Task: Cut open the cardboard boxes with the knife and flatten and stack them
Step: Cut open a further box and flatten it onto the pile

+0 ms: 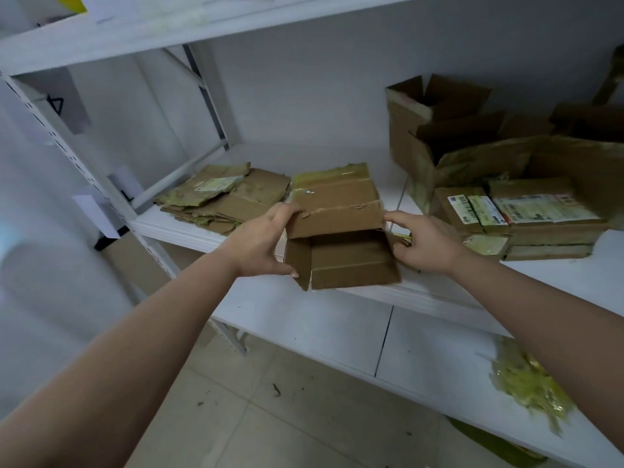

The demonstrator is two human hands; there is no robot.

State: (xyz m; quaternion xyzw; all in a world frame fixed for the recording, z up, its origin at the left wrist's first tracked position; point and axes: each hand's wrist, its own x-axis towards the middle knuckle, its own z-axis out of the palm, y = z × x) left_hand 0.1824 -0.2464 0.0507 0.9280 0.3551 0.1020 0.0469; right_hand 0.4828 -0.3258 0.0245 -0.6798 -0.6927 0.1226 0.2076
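A small brown cardboard box (341,231) lies at the front edge of the white shelf (557,282), its near end open with flaps spread. My left hand (261,244) grips its left side, fingers over the top flap and thumb on the lower flap. My right hand (423,243) holds the right side, index finger on the top corner. A thin yellow object, possibly the knife (403,236), peeks out between my right hand and the box. A pile of flattened cardboard (226,197) lies on the shelf to the left.
Open boxes (435,136) and taped, labelled parcels (526,217) crowd the shelf's right side. A lower white shelf (337,325) carries a heap of yellowish tape scraps (526,383). White uprights stand left. Tiled floor lies below.
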